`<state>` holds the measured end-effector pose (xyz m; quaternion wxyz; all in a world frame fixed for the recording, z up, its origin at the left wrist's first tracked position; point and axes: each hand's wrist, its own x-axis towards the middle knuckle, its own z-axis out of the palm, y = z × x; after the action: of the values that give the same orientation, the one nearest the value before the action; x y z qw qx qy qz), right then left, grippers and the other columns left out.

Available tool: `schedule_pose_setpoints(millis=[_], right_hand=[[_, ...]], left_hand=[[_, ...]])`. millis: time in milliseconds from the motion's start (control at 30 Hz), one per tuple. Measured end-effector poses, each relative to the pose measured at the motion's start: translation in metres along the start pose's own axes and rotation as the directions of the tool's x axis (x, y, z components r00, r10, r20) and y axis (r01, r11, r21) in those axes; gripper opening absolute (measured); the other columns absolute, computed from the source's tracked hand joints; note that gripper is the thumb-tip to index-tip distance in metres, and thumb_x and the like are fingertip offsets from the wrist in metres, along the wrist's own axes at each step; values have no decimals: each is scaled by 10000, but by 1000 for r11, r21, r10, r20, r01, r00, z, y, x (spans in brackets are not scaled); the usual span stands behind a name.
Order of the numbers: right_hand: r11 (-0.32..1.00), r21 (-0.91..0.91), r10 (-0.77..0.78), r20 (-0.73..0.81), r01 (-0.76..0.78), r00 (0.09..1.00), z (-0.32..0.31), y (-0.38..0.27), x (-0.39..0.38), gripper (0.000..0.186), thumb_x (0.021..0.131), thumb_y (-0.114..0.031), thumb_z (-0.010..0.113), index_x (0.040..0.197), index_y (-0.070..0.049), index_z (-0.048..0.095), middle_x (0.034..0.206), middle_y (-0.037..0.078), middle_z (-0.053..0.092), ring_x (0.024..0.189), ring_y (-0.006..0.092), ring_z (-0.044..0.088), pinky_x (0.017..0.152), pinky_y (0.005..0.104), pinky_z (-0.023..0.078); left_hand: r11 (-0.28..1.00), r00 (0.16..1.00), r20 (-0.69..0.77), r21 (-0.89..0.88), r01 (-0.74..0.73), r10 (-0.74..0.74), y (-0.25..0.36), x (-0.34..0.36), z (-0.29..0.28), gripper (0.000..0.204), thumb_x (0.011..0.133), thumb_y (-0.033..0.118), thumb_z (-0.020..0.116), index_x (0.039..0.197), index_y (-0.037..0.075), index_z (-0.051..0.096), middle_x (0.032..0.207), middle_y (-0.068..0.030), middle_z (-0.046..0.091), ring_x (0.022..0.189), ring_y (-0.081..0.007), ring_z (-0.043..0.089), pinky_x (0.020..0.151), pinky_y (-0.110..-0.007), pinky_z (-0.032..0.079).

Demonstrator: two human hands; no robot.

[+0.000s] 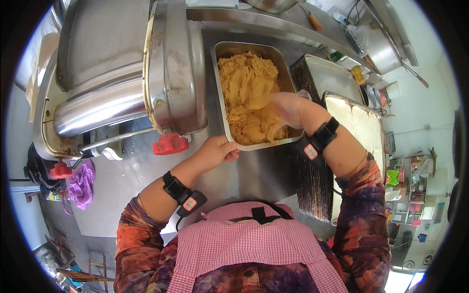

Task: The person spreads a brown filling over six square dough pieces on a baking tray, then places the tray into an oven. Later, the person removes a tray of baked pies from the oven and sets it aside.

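A deep rectangular metal tray (219, 100) stands on the steel worktop, filled with a lumpy, golden-brown, paste-like mass (248, 78). My left hand (218, 149) grips the tray's near left corner, its thumb over the rim and its fingers curled below. In a clear plastic glove, my right hand (289, 110) reaches over the tray's right side into the brown mass. Motion smears the fingers of that hand, so I cannot make out whether they hold any of it.
To the left stands a large steel roller machine (102, 105) with red knobs (170, 143). On the right, stacked baking trays (312, 180) carry a sheet with pale flat pieces (356, 122). A purple cloth (81, 184) hangs at the lower left. Shelving (410, 188) stands farther right.
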<state>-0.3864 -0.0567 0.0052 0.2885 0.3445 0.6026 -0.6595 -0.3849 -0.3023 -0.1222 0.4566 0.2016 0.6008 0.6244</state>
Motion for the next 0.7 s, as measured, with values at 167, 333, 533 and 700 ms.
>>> schedule_pose_setpoints(millis=[167, 333, 533, 700], right_hand=[[990, -137, -19, -27, 15, 999, 22, 0, 0, 410, 832, -218, 667, 1160, -3, 545, 1005, 124, 637, 893, 271, 632, 776, 415, 534], [984, 127, -72, -343, 122, 937, 62, 23, 21, 416, 866, -256, 631, 1173, 11, 550, 1032, 145, 651, 915, 283, 648, 820, 419, 537], [862, 487, -129, -56, 139, 990, 58, 24, 45, 388, 907, -282, 567, 1200, -28, 556, 1082, 144, 660, 1018, 293, 631, 907, 453, 503], [692, 714, -180, 30, 105, 983, 46, 16, 47, 352, 951, -307, 506, 1218, -89, 578, 1130, 139, 653, 1060, 321, 611, 931, 476, 488]], left_hand=[[1000, 1000, 5, -15, 4, -4, -2, 2, 0, 269, 978, 251, 530, 961, 0, 626, 881, -88, 688, 752, -155, 629, 707, -298, 507], [999, 999, 31, -42, 21, -20, 0, 3, -1, 252, 977, 241, 530, 973, 11, 631, 892, -83, 689, 761, -153, 629, 727, -293, 499], [997, 998, 51, -77, 26, -22, -2, 4, 0, 238, 981, 235, 520, 978, 25, 632, 899, -74, 689, 771, -146, 629, 720, -287, 489], [999, 999, 36, -33, 17, -16, -2, 4, 0, 249, 983, 243, 522, 963, 22, 635, 902, -76, 695, 760, -143, 632, 712, -287, 487]])
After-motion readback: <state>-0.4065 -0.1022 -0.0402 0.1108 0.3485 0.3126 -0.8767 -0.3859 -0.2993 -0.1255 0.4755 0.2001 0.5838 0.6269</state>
